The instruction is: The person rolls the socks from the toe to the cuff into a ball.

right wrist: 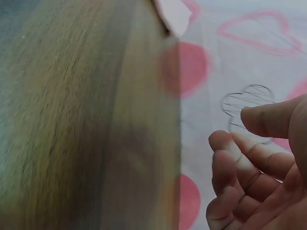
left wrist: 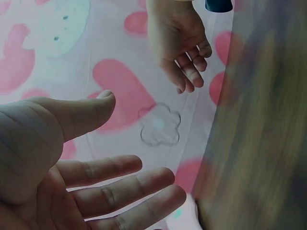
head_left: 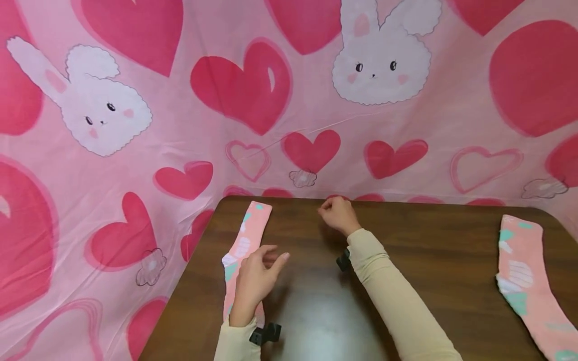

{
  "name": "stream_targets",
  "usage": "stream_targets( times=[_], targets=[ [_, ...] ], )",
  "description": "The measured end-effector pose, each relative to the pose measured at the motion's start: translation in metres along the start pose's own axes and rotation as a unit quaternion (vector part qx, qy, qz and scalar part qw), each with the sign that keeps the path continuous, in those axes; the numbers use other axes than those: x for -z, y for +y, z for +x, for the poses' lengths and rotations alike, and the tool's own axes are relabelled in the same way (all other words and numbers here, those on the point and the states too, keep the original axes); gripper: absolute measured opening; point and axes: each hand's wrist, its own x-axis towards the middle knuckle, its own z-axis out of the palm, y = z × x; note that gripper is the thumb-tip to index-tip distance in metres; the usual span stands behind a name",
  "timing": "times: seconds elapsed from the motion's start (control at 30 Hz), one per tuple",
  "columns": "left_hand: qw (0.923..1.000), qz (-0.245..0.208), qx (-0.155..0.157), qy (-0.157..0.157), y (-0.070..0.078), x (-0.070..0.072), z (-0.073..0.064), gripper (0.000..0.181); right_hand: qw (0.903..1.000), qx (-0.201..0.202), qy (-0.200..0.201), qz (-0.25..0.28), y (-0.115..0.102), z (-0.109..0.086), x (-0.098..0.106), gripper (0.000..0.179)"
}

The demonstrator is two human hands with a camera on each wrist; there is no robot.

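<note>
A pink sock [head_left: 255, 225] with green and white patches lies flat along the left side of the table. My left hand [head_left: 257, 278] hovers over its lower part, hiding some of it, fingers spread and thumb apart. In the left wrist view those fingers [left wrist: 120, 191] are loosely bent around nothing. My right hand [head_left: 339, 215] is near the table's far edge, fingers loosely curled and holding nothing. The right wrist view shows its thumb [right wrist: 268, 117] apart from the fingertips. A matching sock [head_left: 521, 273] lies flat at the far right, away from both hands.
The dark brown wooden table [head_left: 433, 240] reaches back to a pink cloth [head_left: 311, 115] printed with hearts and rabbits, which hangs behind it and on the left. A small black device [head_left: 266, 333] is strapped at the left wrist, another device [head_left: 344, 260] at the right.
</note>
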Motion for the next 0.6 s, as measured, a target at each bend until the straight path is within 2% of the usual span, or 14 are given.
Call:
stream_targets(
  times=[0.1,0.23,0.4,0.6],
  targets=[
    [0.9998,-0.004,0.013,0.011,-0.008,0.008,-0.003,0.044,0.9998,-0.003,-0.011,-0.013,-0.006,0.011,-0.007,0.019],
    [0.998,0.038,0.044,0.025,-0.017,0.02,-0.01,0.046,0.9996,-0.016,-0.015,-0.019,-0.015,0.021,-0.019,0.019],
    [0.9915,0.092,0.085,0.035,-0.03,0.032,-0.024,0.052,0.9995,-0.029,-0.012,-0.004,-0.024,0.029,-0.037,0.016],
    [0.9804,0.149,0.124,0.034,-0.045,0.048,-0.048,0.056,0.9993,-0.033,-0.015,0.007,-0.032,0.036,-0.058,0.015]
  ],
)
